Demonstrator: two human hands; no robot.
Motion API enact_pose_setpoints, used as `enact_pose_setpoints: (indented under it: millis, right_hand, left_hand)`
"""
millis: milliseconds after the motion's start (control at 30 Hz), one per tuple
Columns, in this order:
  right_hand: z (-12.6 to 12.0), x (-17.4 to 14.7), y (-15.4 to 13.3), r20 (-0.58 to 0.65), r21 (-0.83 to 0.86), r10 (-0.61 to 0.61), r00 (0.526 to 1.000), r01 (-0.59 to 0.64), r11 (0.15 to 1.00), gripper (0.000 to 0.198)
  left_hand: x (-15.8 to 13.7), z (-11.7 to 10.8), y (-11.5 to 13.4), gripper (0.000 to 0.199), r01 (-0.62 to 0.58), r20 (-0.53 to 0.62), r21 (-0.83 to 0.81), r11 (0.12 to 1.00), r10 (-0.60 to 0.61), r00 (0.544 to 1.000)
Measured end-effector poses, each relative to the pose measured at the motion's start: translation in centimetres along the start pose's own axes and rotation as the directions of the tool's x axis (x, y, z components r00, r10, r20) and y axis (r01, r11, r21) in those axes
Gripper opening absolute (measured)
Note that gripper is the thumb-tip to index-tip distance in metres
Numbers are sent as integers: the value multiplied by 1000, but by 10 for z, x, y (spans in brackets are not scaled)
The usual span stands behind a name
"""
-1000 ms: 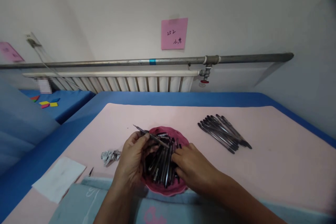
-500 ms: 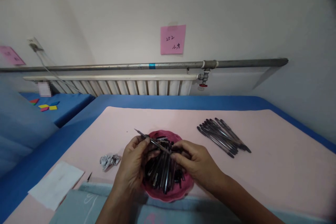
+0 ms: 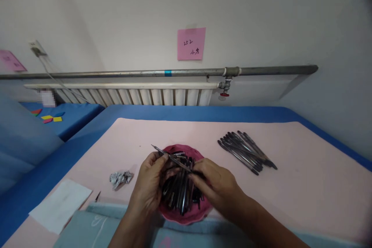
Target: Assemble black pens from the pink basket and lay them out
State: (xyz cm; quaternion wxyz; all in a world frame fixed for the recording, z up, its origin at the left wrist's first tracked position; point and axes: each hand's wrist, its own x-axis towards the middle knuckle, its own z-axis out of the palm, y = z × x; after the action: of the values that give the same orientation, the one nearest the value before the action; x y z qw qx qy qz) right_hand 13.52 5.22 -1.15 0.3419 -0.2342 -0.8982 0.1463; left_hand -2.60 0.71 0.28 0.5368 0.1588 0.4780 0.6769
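While both curled hands (image 3: 149, 180) (image 3: 218, 181) pinch a slim pen (image 3: 178, 162), scalloped pink bowl (image 3: 186, 219) below, glossy pens (image 3: 182, 197) inside.

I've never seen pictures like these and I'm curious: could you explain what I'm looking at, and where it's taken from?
There's no machine here, just a person's two bare hands. The view comes from a camera worn on that person's head, looking forward and down. The left hand holds a slim pen at a slant, its thin tip pointing up and to the left. The right hand is at the pen's lower end; its exact grip is hard to make out. Below them is a pink bowl full of dark pens and parts. On the pale pink surface, more pens lie loosely piled to the right; crumpled paper and a white sheet lie to the left.
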Motion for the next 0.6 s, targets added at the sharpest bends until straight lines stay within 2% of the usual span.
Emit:
enact_pose_setpoints:
  millis: [100,167,267,367,500,600]
  right_hand:
    - [-1,-2,2,15,-48,-101,995,102,994,8]
    - [-3,-1,1,13,-25,-99,995,99,995,9]
    - [-4,0,-1,-50,78,83,995,-79,994,7]
    - [-2,2,-4,-83,250,295,952,-266,931,4]
    - [4,2,-3,-72,437,386,920,-319,841,5]
    - [4,3,-2,-80,471,383,920,-304,828,4]
  left_hand:
    - [0,1,-2,8,39,33,-3,999,-39,999]
    - [-1,2,-3,7,83,33,-24,996,-82,996]
    - [-1,3,-2,5,112,2,-75,991,-112,994]
    - [-1,3,-2,4,109,-5,-105,988,-110,994]
    - [1,1,-3,3,108,-1,-137,985,-109,994]
    - [2,0,-4,2,104,12,-150,983,-104,995]
